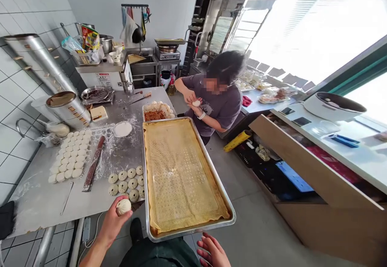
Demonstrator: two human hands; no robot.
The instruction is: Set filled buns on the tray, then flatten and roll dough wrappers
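My left hand (pixel 116 214) is closed around a pale, round filled bun (pixel 123 207) beside the table's front edge. Right in front of me is a large metal tray (pixel 146 186), lined with a yellowish mesh cloth (pixel 181 162) that carries no buns. Just below the tray's near right edge, my right hand (pixel 212 251) has its fingers loosely apart and holds nothing. Left of the tray, several pleated buns (pixel 122 186) stand in rows on the steel table, some partly hidden by the tray's side.
On the steel table (pixel 39 202) are rows of dough pieces (pixel 71 154), a rolling pin (pixel 94 164), a flat dough round (pixel 122 129) and a tub of filling (pixel 154 115). A co-worker (pixel 219 93) across the tray holds a dough wrapper (pixel 196 103). An open drawer (pixel 314 166) juts out right.
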